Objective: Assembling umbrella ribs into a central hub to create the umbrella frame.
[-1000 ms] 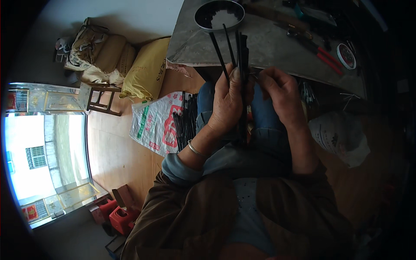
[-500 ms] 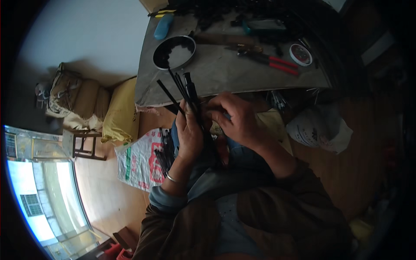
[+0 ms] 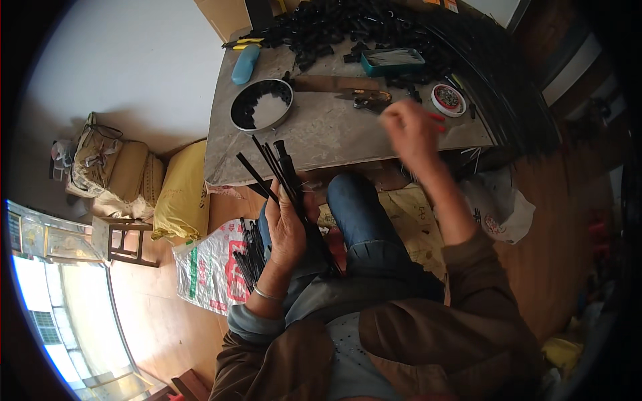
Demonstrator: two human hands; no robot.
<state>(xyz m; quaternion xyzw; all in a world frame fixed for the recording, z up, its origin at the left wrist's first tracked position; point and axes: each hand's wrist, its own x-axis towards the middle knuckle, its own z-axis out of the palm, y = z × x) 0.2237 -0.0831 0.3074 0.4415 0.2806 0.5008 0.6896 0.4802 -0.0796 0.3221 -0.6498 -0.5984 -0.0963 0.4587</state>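
Right hand (image 3: pixel 409 127) moved away from bundle of black rods (image 3: pixel 281 175), now raised over grey table (image 3: pixel 334 137), blurred, fingers loosely curled, holding nothing that shows. Left hand (image 3: pixel 289 227) closed around bundle over lap, rods fan out toward 11 o'clock from fist. Round metal dish (image 3: pixel 261 105) at 12 o'clock from fist.

Near table edge: bare grey top of the table (image 3: pixel 321 144) in front of you, free passage.
Left: round pan (image 3: pixel 261 105) blocks.
Far side: black parts heap (image 3: pixel 348 27), teal tray (image 3: pixel 391 60), pliers (image 3: pixel 371 99) crowd your reach.
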